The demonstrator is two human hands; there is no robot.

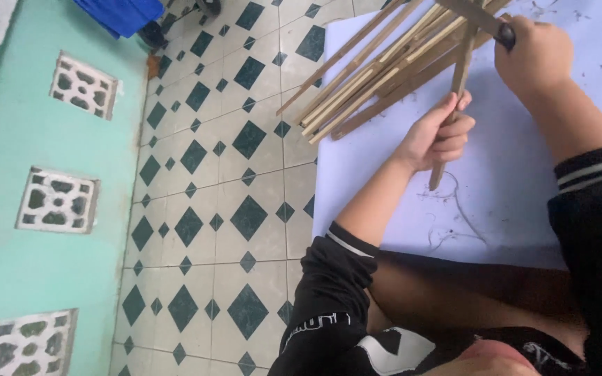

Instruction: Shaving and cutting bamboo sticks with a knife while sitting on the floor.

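While left hand (435, 139) grips bamboo strip (454, 104) | right hand (531, 52) grips knife (485, 21) | tiled floor (231, 174) open leftward

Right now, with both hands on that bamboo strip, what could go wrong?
1. The right hand holds a dark-handled blade close above the left hand gripping the bamboo strip; a slip could cut its fingers.
2. The loose strip bundle overhangs the white sheet and may slide off.

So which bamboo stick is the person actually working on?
Start at the pale sheet spread over the tiled floor. A bundle of bamboo strips lies across its top. The worked strip stands apart, crossing them, gripped by the left hand while the right hand holds a dark-handled blade.
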